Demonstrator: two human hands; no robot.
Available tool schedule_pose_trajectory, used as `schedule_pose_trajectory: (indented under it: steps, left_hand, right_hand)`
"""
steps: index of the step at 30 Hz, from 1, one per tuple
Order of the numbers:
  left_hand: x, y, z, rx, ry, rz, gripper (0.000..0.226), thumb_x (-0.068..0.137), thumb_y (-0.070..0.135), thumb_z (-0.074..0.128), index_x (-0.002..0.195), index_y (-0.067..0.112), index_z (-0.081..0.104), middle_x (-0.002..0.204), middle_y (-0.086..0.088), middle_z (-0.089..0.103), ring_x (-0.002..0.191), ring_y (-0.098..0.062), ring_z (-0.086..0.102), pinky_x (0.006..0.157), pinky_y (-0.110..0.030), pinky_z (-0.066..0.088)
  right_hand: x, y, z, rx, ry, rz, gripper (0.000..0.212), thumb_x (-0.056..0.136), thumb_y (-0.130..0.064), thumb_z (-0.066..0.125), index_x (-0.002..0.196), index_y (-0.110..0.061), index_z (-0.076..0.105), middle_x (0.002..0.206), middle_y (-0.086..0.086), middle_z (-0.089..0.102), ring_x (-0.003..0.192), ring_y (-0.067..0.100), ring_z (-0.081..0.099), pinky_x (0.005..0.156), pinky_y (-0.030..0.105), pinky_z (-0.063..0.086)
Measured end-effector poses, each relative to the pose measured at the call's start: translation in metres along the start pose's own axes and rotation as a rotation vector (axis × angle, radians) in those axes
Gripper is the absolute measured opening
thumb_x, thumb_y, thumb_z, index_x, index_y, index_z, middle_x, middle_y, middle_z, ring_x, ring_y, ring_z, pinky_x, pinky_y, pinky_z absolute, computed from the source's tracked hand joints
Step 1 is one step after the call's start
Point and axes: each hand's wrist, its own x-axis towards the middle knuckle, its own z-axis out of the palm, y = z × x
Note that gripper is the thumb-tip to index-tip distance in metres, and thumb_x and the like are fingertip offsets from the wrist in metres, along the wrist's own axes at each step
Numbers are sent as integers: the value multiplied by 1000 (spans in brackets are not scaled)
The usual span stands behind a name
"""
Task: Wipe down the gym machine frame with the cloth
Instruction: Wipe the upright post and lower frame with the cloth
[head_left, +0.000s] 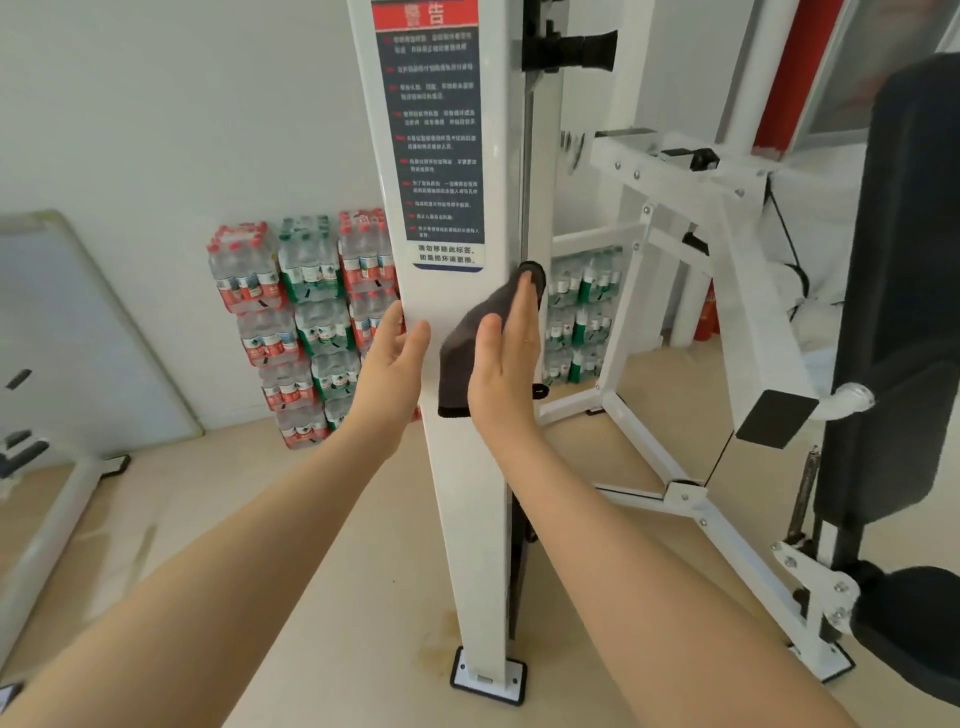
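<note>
From the head view, a white upright post (462, 467) of the gym machine frame stands straight ahead, its long axis running vertically from a bolted foot plate (488, 680) on the floor up past a dark warning label (439, 130) with red heading. The right hand (506, 358) lies flat with straight fingers, pressing a dark grey cloth (467, 353) against the front face of the post just below the label; the cloth's upper end wraps toward the post's right edge at the fingertips, and its lower end hangs free beside the heel of the palm. The left hand (395, 364) rests with relaxed, straight fingers against the post's left edge, level with the cloth and holding nothing; it seems to steady the post. Both hands sit at the same height on the post, the right one carrying the cloth and so the one placed to do the wiping. Since the post runs up and down, the natural stroke appears to be along that axis, with bare white paint below the hands down to the foot and the label above. Behind the post, stacked packs of bottled water (306, 312) stand against the wall, and to the right white angled frame bars (727, 249) and a black seat pad (904, 291) belong to the same machine.
</note>
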Motion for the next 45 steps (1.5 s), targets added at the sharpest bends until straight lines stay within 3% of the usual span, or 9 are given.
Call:
schedule_pose_trajectory:
  steps: [4,10,15,19,22,29,33,40,45]
  left_hand:
    - [4,7,1,28,15,-24,17,96,39,41,113,43,42,111,1,59,98,-12,58,83,-27,46]
    - [8,8,-8,19,-14,-47,25,96,28,46,120,24,41,100,4,65,75,0,65,56,-12,49]
    - [14,16,-16,160,-25,-37,19,94,31,50,110,22,44,98,-4,69,80,-19,65,74,-37,53]
    - [18,25,-20,374,-19,-20,22,94,33,48,106,14,47,97,-6,65,57,-14,50,48,-25,37]
    - [21,23,-22,346,-21,-9,21,93,32,51,104,14,48,101,-5,67,69,-16,57,51,-26,39]
    - [22,18,-24,287,-17,43,21,93,32,51,106,16,49,97,0,60,68,-9,54,51,-22,39]
    - [23,13,-21,155,-12,-4,19,93,31,52,106,19,49,97,1,63,74,-11,57,56,-26,43]
    - [42,8,-53,20,-283,-13,9,89,17,60,96,22,62,84,14,65,59,11,60,43,-5,42]
    - [50,-16,-81,168,-482,49,21,87,15,62,108,18,64,105,6,68,95,-2,64,90,-22,48]
  right_hand:
    - [14,1,1,-38,57,-51,62,89,-27,40,146,-8,24,150,13,30,137,26,29,113,40,26]
    - [-27,53,1,-96,-107,113,70,92,-11,51,148,-15,10,151,7,25,138,21,27,114,40,26]
    - [8,1,-3,-75,-40,38,74,92,-5,51,149,-12,5,154,6,18,141,17,20,115,26,17]
    - [41,-48,0,-54,38,-103,76,93,-5,50,150,-12,0,156,5,12,143,16,14,117,30,16]
    - [46,-57,0,-73,52,-119,76,94,-8,49,150,-15,-2,156,5,14,142,17,18,115,38,24]
    - [14,-19,-10,-264,-80,27,77,94,-16,51,150,-21,-3,154,2,21,138,19,28,107,26,28]
    - [34,-25,-12,-583,67,-321,76,93,-19,53,149,-13,2,155,15,14,140,29,20,114,46,25]
    - [100,-75,-3,-1355,20,-1290,49,94,-18,44,141,-9,35,147,7,39,136,26,31,114,37,13]
    - [93,-78,37,-1393,-211,-1402,28,86,-15,46,95,-13,72,93,4,72,97,23,66,104,34,25]
